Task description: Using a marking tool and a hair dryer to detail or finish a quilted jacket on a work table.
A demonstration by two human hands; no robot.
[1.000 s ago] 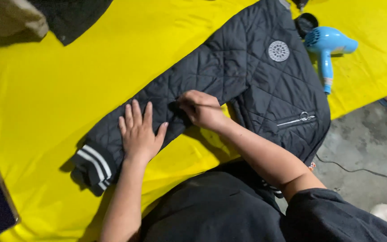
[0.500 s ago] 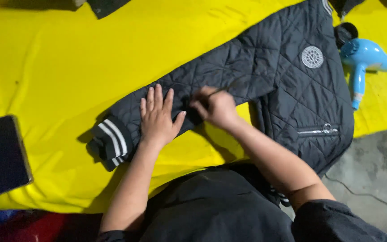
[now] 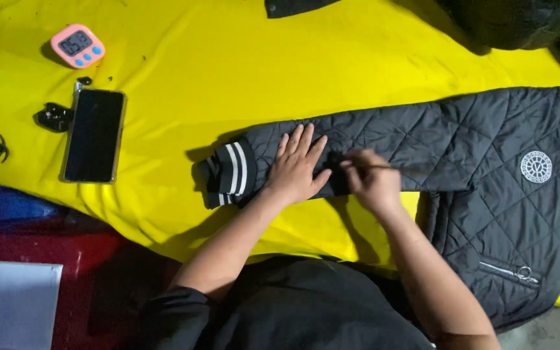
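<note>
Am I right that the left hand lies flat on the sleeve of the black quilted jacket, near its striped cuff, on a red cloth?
Not quite: the cloth is yellow, not red. The head view shows the left hand flat on the black quilted jacket sleeve near the striped cuff.

Bright yellow cloth-covered work surface, lightly creased. Lying on it: black quilted jacket with white-striped ribbed cuff, sleeve stretched leftward; black rectangular smartphone, screen up; small pink digital timer near the far left corner; small black clip-like object just beside the smartphone.
</note>
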